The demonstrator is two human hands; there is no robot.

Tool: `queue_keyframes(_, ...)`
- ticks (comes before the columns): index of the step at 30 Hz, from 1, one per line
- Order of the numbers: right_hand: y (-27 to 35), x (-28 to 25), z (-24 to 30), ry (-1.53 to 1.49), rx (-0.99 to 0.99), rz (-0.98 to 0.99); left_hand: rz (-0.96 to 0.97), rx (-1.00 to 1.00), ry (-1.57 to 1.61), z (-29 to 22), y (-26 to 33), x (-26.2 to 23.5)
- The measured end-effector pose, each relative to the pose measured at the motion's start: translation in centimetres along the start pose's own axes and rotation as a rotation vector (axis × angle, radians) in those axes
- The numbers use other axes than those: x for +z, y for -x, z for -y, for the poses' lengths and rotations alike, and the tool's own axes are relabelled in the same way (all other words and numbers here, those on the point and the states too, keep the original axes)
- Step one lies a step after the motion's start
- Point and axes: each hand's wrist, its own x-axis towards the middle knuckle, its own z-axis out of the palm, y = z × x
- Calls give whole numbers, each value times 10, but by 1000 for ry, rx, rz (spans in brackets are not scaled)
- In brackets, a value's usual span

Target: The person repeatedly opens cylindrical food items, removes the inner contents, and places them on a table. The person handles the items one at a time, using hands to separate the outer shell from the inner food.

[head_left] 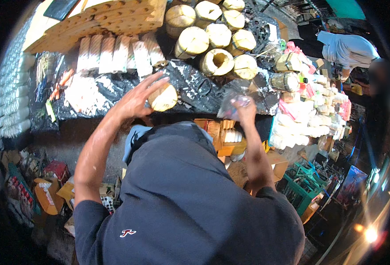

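At the table's near edge my left hand (pixel 137 98) is beside a pale, short wrapped cylinder (pixel 164 97). Its fingers are stretched out and spread along the cylinder's upper left side; whether they press on it I cannot tell. To the right, my right hand (pixel 246 109) is closed on a crumpled clear plastic bag (pixel 230 106), with small reddish and bluish bits showing through. Beyond both hands stand several similar pale cylinders (pixel 194 42). One of them, an open-ended cylinder (pixel 217 62), shows a hollow middle.
Black plastic sheeting (pixel 190 84), strewn with white scraps, covers the table. Paper-wrapped tubes (pixel 115 55) lie before a wooden board with holes (pixel 102 22). White packages (pixel 296 126) crowd the right side; a green crate (pixel 303 185) stands lower right. Another person (pixel 349 48) bends at far right.
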Motion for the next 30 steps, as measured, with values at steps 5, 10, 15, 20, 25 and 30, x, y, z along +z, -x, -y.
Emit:
queue_keyframes(5,-22,11,-15,238,-137,-426,23,8,-52,1,-6,2)
queue_keyframes(10,87,45,169,-94,-174,316,-369,-243,-84,-21,24,50)
queue_keyframes(15,107,111,204,-249,-580,468,-270,-299,-112,-32,18,39)
queue_keyframes(20,101,109,208,-216,-572,543,-364,-268,2,-31,24,52)
queue_keyframes(25,100,113,199,-217,-653,476,-394,-253,-1,-32,23,51)
queue_keyframes(30,79,104,207,-154,-770,592,-399,-222,-41,-22,28,51)
